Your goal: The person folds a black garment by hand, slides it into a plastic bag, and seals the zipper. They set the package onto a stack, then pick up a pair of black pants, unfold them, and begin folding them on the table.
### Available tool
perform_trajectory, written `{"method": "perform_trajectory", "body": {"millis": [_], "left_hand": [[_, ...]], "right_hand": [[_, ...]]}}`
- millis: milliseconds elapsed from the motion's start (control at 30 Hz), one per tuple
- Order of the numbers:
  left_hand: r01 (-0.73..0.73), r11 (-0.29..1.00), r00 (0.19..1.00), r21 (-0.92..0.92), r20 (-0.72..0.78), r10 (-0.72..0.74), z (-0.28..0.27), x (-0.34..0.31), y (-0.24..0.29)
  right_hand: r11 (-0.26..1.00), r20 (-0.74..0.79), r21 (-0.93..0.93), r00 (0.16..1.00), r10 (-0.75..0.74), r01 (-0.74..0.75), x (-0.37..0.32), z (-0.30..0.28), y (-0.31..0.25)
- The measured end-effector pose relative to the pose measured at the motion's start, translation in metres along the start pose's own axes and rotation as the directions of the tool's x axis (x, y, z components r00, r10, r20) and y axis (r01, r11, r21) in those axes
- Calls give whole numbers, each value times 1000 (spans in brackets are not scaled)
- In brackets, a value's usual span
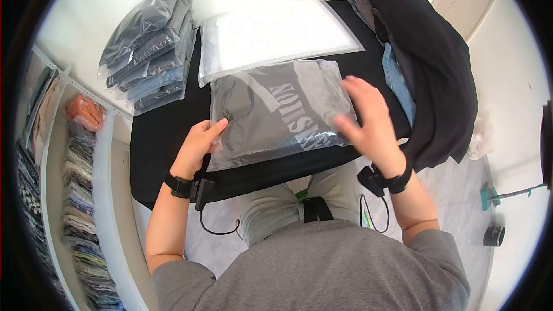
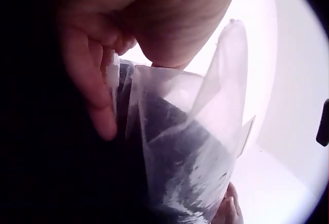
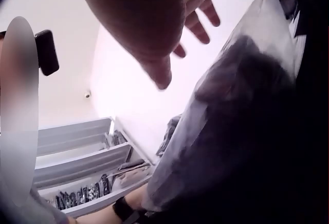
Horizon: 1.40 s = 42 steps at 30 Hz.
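A clear plastic bag (image 1: 247, 138) holds a folded dark grey garment (image 1: 262, 118) with pale lettering, tilted at the front of the black-covered table. My left hand (image 1: 201, 141) pinches the bag's left edge, thumb on top. In the left wrist view, the fingers (image 2: 105, 121) grip a white zip slider at the bag's edge, and a loose plastic flap stands up beside them. At the bag's right end, my right hand (image 1: 371, 118) has its fingers spread. The right wrist view shows those fingers (image 3: 198, 26) extended above the bag (image 3: 205, 126), holding nothing.
Behind the bag lies a stack of flat clear bags (image 1: 282, 29). Several bagged garments (image 1: 155, 52) are piled at the back left. Dark clothes (image 1: 420, 63) and blue denim (image 1: 397, 80) heap up on the right. Shelves of packed clothing (image 1: 83, 207) stand at the left.
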<state>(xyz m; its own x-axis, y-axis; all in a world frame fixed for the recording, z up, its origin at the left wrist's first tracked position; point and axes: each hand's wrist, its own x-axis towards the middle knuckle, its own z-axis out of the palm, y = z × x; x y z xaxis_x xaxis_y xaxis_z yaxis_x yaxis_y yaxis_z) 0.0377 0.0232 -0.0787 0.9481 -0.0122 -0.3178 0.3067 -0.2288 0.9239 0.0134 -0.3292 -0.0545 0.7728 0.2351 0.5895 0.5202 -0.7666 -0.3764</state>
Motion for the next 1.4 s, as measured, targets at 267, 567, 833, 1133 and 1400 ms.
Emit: {"method": "perform_trajectory", "body": {"millis": [267, 567, 833, 1133, 1400], "left_hand": [[-14, 981, 996, -193, 86, 32, -16, 22, -17], [145, 923, 923, -357, 385, 4, 1, 16, 25], [128, 923, 959, -362, 282, -22, 12, 28, 10], [14, 818, 948, -575, 268, 172, 27, -10, 38], [-380, 721, 918, -580, -143, 369, 0, -64, 118]], "right_hand": [[989, 178, -101, 980, -84, 104, -21, 45, -22], [972, 214, 151, 954, -210, 180, -16, 30, 2], [968, -110, 68, 963, 247, -241, -39, 48, 22], [963, -264, -82, 937, 228, -257, -59, 62, 26], [966, -249, -101, 946, 208, -239, -52, 54, 15]]}}
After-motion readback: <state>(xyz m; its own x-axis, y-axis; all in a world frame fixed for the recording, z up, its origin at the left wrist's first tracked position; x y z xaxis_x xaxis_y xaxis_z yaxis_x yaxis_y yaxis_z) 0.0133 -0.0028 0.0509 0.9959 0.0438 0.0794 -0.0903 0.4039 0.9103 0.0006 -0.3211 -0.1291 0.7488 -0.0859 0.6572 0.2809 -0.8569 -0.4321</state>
